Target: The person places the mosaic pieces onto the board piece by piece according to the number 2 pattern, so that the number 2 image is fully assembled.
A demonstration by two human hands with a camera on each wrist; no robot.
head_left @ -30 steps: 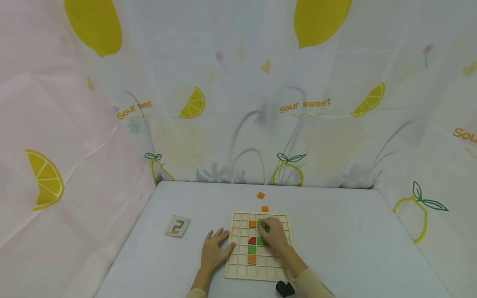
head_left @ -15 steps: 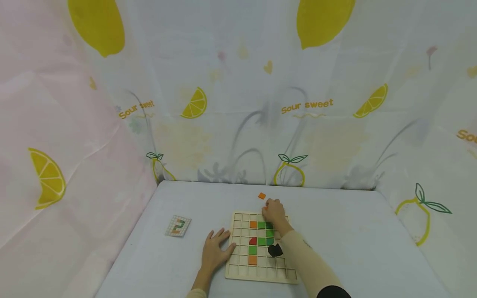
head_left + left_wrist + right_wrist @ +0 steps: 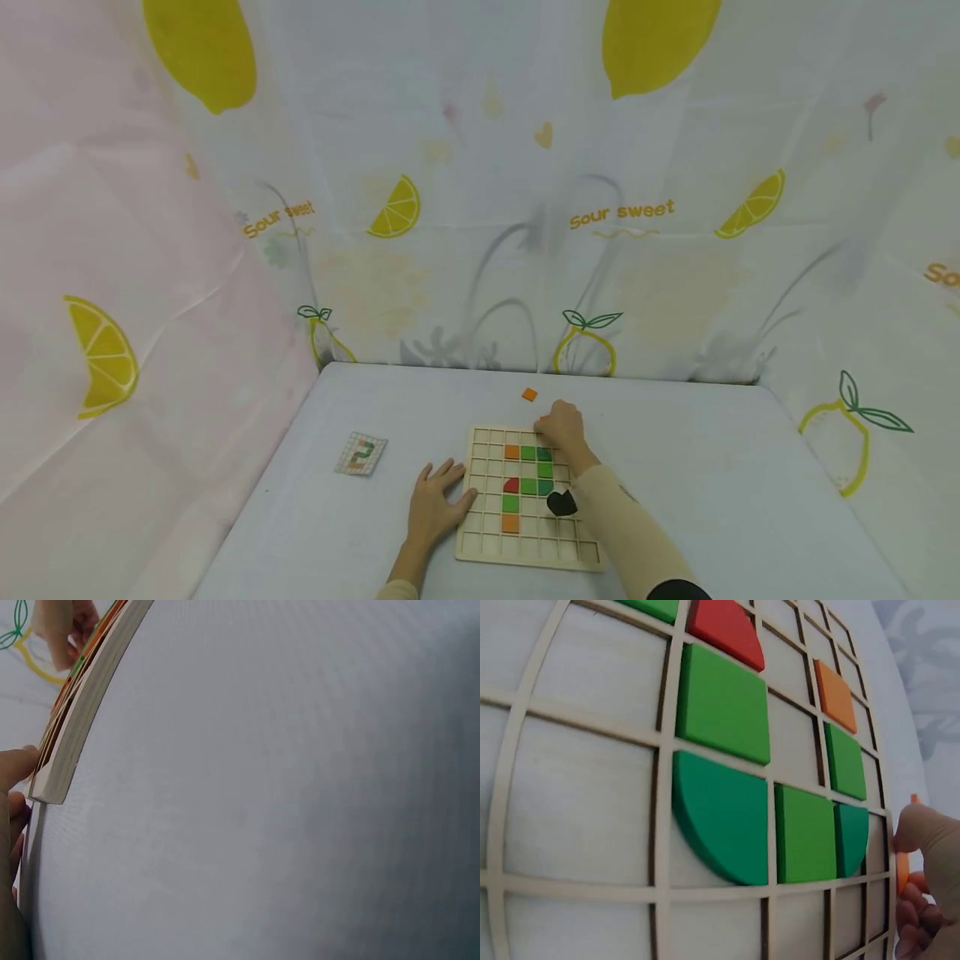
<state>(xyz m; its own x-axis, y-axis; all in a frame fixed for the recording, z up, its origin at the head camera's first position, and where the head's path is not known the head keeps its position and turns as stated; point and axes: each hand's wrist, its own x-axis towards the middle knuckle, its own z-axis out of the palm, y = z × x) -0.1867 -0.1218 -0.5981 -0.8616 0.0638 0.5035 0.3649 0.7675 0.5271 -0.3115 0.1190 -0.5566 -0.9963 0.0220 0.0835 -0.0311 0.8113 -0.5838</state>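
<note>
A wooden grid board lies on the table. It holds green squares, dark green quarter-round tiles, a red quarter-round tile and orange squares. My right hand is at the board's far edge. It pinches an orange square tile between thumb and fingers, mostly hidden by the hand in the head view. My left hand rests at the board's left edge with fingers spread; its thumb touches the board's side.
Another loose orange tile lies beyond the board. A patterned card with a grid print is on the left of the white table. Lemon-printed cloth walls the back and sides. A black device sits at my right wrist.
My right hand has gone from the green tiles to the orange tile at the far edge, taken hold of it and drawn it slightly right. My left hand has stayed in place.
</note>
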